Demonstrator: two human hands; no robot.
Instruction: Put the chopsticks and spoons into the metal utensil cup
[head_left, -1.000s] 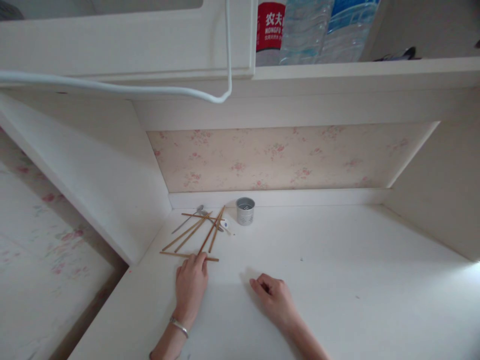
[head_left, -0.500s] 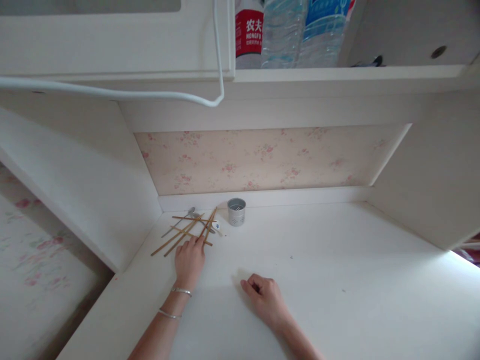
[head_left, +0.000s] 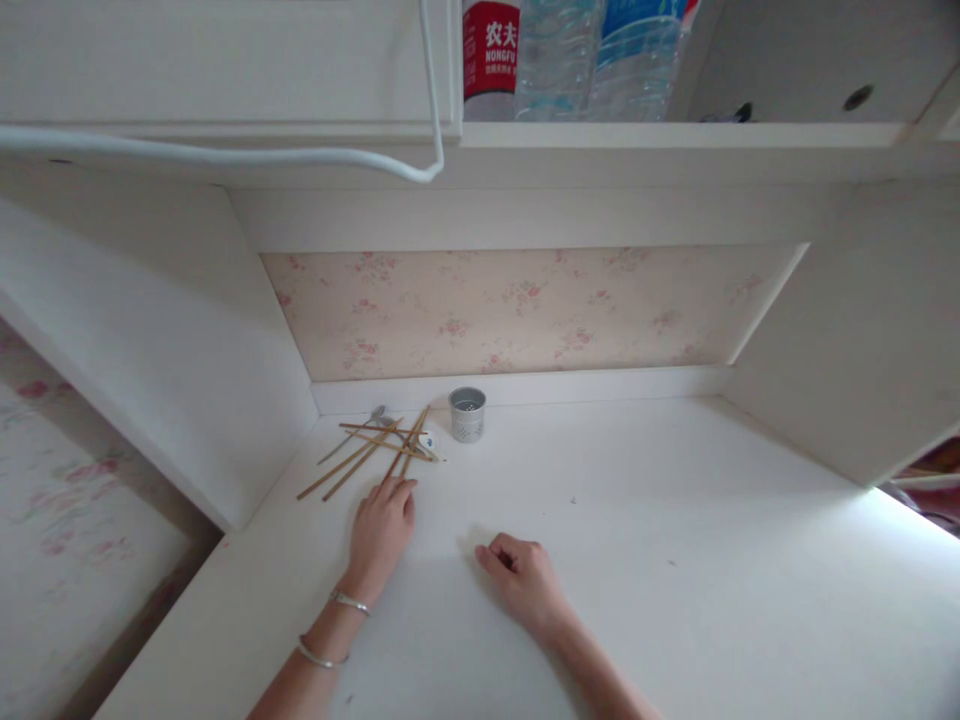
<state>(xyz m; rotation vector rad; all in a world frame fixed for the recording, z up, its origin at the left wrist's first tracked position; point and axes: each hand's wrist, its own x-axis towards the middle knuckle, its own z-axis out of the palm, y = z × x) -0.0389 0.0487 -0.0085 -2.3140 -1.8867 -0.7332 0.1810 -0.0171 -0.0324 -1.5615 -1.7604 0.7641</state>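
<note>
My left hand (head_left: 382, 530) is closed at the near ends of two wooden chopsticks (head_left: 414, 440), its fingertips partly hiding them. These chopsticks slant away from me across a loose pile. More chopsticks (head_left: 349, 470) lie crossed to their left. Among them are a metal spoon (head_left: 351, 434) and a white piece with a blue mark (head_left: 427, 441), probably a spoon end. Right of the pile a grey metal cup with small holes (head_left: 468, 417) stands upright. My right hand (head_left: 523, 582) rests on the white tabletop in a loose fist, with nothing visible in it.
A white cable (head_left: 300, 156) hangs below the upper cabinet (head_left: 225, 70). Several water bottles (head_left: 559, 60) stand on the open shelf overhead. White side panels (head_left: 825, 330) flank the tabletop (head_left: 637, 480), and floral wallpaper (head_left: 517, 310) covers the back.
My left hand has drawn slightly back toward me along the chopsticks. One crossing chopstick has shifted away from me. My right hand stays in place; the view has tilted slightly.
</note>
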